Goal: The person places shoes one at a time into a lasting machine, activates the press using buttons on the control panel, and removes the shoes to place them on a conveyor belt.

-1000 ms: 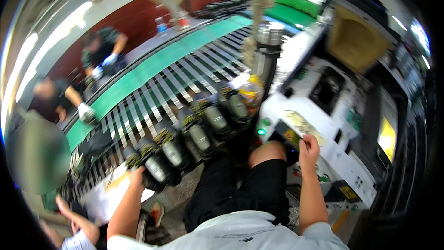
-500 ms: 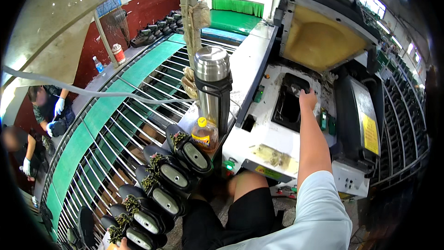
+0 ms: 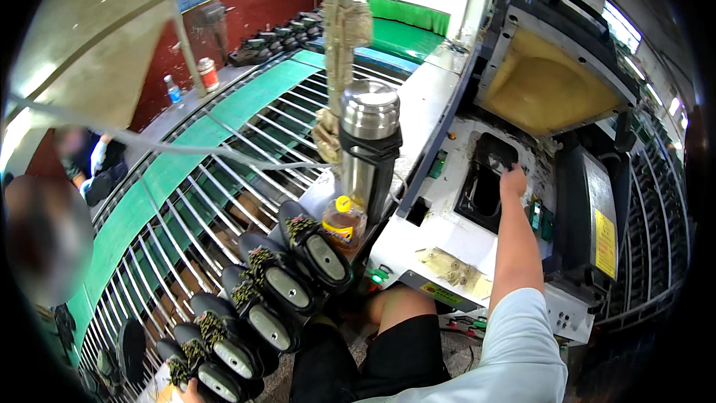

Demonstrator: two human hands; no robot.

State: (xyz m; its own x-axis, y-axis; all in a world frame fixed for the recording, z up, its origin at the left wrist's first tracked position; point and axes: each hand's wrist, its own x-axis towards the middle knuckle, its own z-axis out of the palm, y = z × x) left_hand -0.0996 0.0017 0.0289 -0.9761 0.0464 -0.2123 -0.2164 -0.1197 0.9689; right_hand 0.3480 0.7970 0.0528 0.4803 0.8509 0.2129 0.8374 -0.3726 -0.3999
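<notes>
My right arm reaches out to the press machine. My right hand has its fingers curled at the edge of a dark recess in the white top; a dark piece lies under the fingertips, its kind unclear. Above it stands the raised lid with a tan pad. Low on the left, my left hand closes on the nearest shoe, mostly cut off by the picture's lower edge. That shoe belongs to a row of dark shoes with camouflage laces and grey oval plates in their openings.
A steel thermos and a bottle with a yellow cap stand between shoes and machine. A metal roller conveyor with a green strip curves along the left. Two people are beyond it. A grey cable crosses above.
My view has shifted, so the machine and thermos appear lower and further right. Both hands keep their places at the recess and the shoe. A person at far left has leaned nearer.
</notes>
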